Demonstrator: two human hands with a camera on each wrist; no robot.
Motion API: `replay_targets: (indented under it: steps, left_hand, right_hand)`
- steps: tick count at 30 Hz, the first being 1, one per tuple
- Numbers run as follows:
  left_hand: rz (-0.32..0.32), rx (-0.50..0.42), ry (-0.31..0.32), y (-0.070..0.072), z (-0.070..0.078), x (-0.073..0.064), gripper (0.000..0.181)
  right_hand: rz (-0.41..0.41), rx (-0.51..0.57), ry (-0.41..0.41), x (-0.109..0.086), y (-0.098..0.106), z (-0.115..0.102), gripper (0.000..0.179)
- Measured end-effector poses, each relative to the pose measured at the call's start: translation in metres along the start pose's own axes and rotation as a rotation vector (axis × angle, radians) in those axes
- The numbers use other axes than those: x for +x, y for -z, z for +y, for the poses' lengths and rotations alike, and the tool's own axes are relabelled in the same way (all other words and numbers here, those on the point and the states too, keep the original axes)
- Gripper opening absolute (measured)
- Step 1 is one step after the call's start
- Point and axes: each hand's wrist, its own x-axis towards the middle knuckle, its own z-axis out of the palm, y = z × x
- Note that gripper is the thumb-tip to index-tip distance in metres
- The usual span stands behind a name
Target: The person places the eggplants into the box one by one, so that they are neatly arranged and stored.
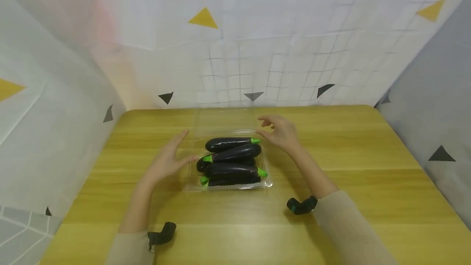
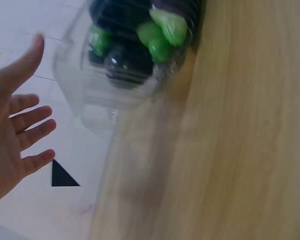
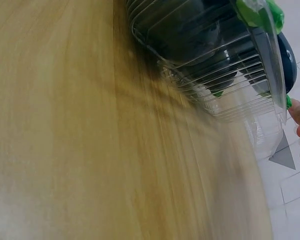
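A clear plastic clamshell box (image 1: 268, 184) lies on the table, its see-through lid (image 1: 224, 122) raised at the back. Several dark purple eggplants (image 1: 232, 171) with green stem ends are piled inside, some partly hidden by others. At the box's left side is my left hand (image 1: 165, 160), its thumb near the rim and its fingers extended; the left wrist view shows nothing in that hand. My right hand (image 1: 281, 132) hovers beside the back right corner, fingers loosely bent and thumb apart from them. Whether its thumb touches the box edge, I cannot tell.
The wooden table (image 1: 349, 142) extends around the box on all sides. Pale wall sheeting (image 1: 294, 52) with triangles and grid lines rises behind it and at both sides. A small black device (image 1: 301, 205) is on each sleeve cuff.
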Motion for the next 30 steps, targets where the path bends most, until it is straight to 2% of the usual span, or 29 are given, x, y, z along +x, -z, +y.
replay_targets:
  steps: [4,9,14,18,24,30]
  left_hand:
    - [0.073,0.010,0.010,0.003,-0.017,0.017,0.081]
    - [0.105,0.023,0.055,0.004,-0.035,0.034,0.079]
    - [0.105,-0.089,0.159,0.003,-0.045,0.049,0.064]
    - [0.077,-0.166,0.258,0.001,-0.051,0.060,0.060]
    - [0.060,-0.269,0.336,-0.003,-0.057,0.071,0.058]
    - [0.054,-0.301,0.377,-0.002,-0.055,0.073,0.051]
  right_hand:
    - [-0.037,0.001,-0.025,0.001,0.000,-0.003,0.045]
    - [-0.101,0.005,-0.073,0.000,-0.001,-0.007,0.048]
    - [-0.102,0.009,-0.078,-0.003,-0.003,-0.007,0.048]
    - [-0.092,0.021,-0.064,-0.001,-0.004,-0.008,0.049]
    - [-0.114,0.027,-0.075,0.001,-0.008,-0.012,0.050]
    - [-0.111,0.029,-0.082,-0.001,-0.012,-0.013,0.049]
